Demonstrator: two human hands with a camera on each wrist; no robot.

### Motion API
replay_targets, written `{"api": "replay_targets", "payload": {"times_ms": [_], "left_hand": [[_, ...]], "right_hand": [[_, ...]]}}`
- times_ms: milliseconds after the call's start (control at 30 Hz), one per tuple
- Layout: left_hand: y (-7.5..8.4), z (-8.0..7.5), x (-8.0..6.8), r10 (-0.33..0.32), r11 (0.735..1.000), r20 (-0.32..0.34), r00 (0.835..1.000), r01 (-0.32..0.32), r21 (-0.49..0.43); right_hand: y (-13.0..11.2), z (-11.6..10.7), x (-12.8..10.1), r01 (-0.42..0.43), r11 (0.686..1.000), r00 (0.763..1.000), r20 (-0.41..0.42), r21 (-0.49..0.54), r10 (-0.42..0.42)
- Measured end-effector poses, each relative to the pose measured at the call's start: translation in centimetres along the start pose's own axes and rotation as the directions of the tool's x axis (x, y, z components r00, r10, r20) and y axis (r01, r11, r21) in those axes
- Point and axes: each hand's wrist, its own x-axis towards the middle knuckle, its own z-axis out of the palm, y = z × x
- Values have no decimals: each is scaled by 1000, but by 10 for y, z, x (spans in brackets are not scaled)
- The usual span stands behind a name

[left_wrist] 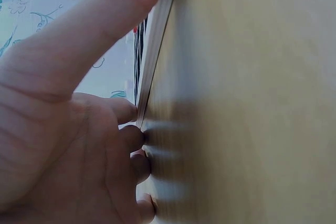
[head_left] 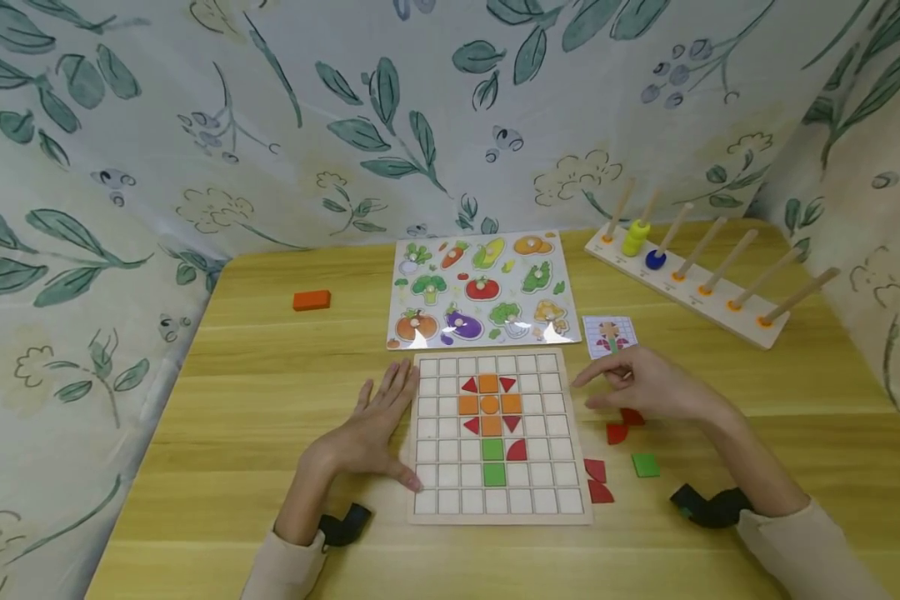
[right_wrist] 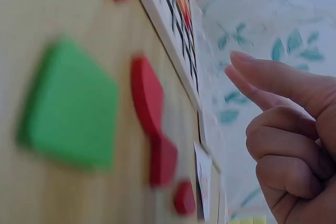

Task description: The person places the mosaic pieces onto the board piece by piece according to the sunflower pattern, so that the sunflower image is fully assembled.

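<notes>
A wooden grid board lies in front of me with orange, red and green tiles laid out as a flower. My left hand rests flat on the table against the board's left edge, fingers straight. My right hand hovers right of the board, index finger stretched out, the other fingers loosely curled and holding nothing. Beneath it lie red quarter-round tiles. A green square tile and two more red tiles lie nearer me. A small pattern card sits just beyond the hand.
A vegetable peg puzzle lies behind the grid board. A lone orange block sits at the back left. A wooden peg rack with a yellow-green and a blue ring stands at the back right. Leaf-print fabric walls enclose the table on three sides.
</notes>
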Motion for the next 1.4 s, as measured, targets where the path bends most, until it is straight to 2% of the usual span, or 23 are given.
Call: {"api": "replay_targets", "payload": {"times_ms": [200,433,600,833,1067,1267,1400], "left_hand": [[2,1,0,7,1000,1,1000,-7,7],[2,1,1,4,1000,5,1000,-4,13],[3,0,1,4,1000,7,1000,-4,16],[1,0,1,-2,1000,13,1000,2,14],[1,-1,1,-11,1000,12,1000,11,21],[1,-1,0,-17,1000,15,1000,16,18],[1,-1,0,-10,1000,12,1000,10,15]], "right_hand": [[32,-39,-13,-85,996,993,-78,-21,83],[55,-55,-22,-169,984,982,-92,-49,164],[61,-55,-24,-226,969,972,-88,-95,218],[57,-45,-16,-214,976,977,-31,-53,212],[52,-33,-6,-167,985,984,-62,-31,165],[53,-29,-3,-128,991,991,-41,49,130],[52,-26,-1,-127,990,991,-37,62,129]]}}
